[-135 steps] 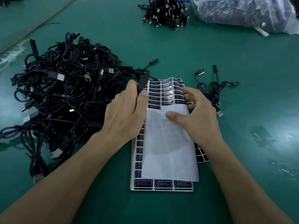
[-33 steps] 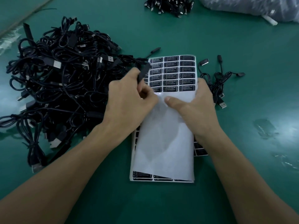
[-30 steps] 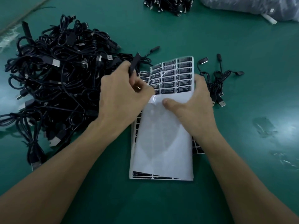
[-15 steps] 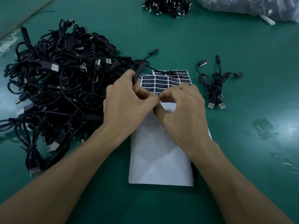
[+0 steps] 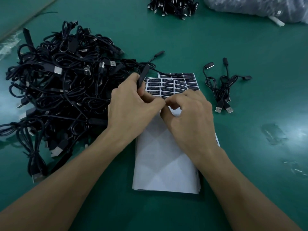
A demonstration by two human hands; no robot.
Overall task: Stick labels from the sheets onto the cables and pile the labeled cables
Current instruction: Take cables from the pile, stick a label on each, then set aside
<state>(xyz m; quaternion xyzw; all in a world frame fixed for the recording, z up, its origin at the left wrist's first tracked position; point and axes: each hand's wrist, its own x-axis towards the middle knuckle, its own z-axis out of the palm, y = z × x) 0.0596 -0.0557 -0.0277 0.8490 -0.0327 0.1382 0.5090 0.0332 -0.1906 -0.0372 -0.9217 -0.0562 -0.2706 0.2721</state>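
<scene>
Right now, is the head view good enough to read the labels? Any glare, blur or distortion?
Head view: dim, flat light; label sheet print reads "LED CONTROLLER" on the left columns, while the right columns curl and are unreadable; glare patches on the table at right and far left; cable pile nearly black, little detail; no obvious motion blur; wide-angle stretch toward the corners.

black labels (image 5: 168, 84) on the sheet, each headed "LED CONTROLLER" (smaller lines beneath unreadable)
</scene>
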